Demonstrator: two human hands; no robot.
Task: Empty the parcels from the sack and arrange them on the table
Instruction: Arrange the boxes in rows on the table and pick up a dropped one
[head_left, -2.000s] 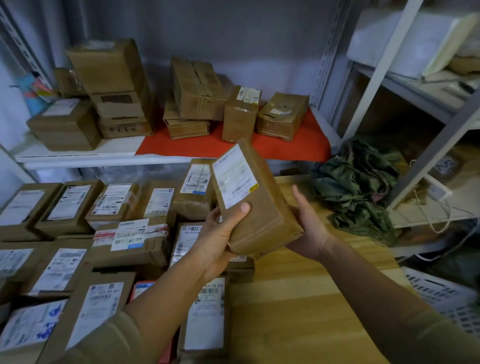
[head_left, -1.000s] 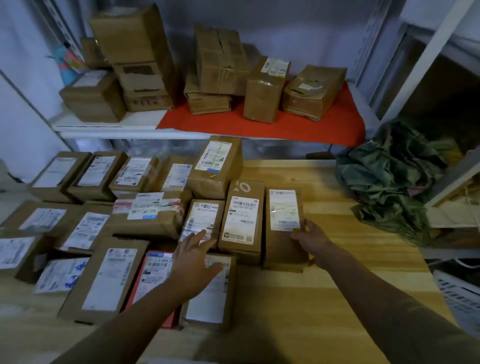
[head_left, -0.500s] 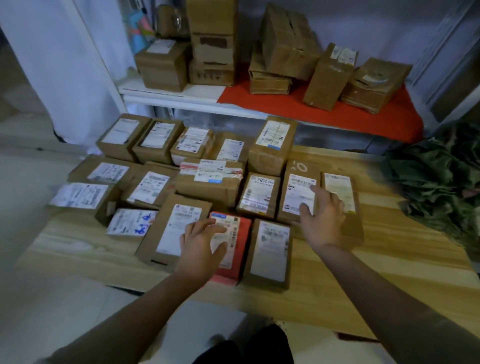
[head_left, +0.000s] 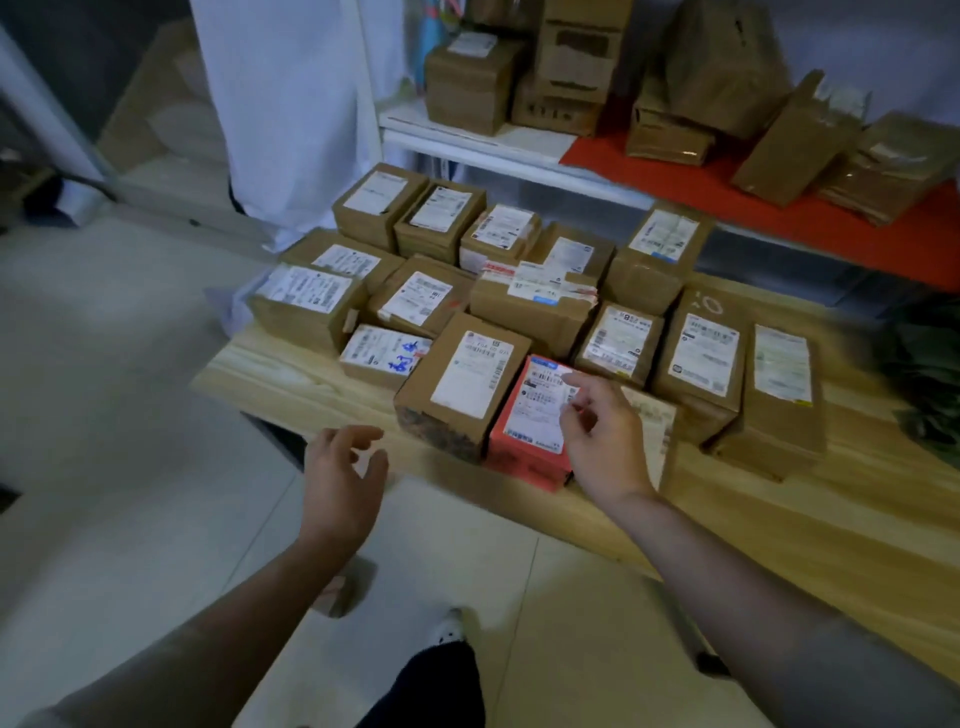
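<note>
We see the right hand (head_left: 597, 436) raised over the near row of parcels, fingers loosely curled and holding nothing; whether its fingertips touch anything below cannot be determined. The left hand (head_left: 340, 483) hangs off the near-left edge of the light wooden table (head_left: 779, 530), above the pale tiled floor (head_left: 104, 415), fingers relaxed and spread, gripping nothing. Directly beneath the right hand lies a red flat parcel with a white shipping label (head_left: 535, 415), its right edge covered by the hand. Just to the right we find a brown parcel (head_left: 657, 421) almost entirely hidden behind the hand and wrist; only a strip of its label shows. Touching the red parcel on the left stands a brown cardboard box with a tall white label (head_left: 457, 384). Further out, the remaining brown labelled parcels (head_left: 530, 306) sit packed side by side in rough rows across the left portion of the table; label print is too blurred to read. At the right frame edge we see a dark green crumpled fabric sack (head_left: 924, 364) resting on the table, cut off by the frame. Behind the table, a white shelf with a red cover (head_left: 779, 202) carries more brown cartons (head_left: 571, 67), their tops cut off. A white curtain (head_left: 280, 104) hangs at the upper left.
</note>
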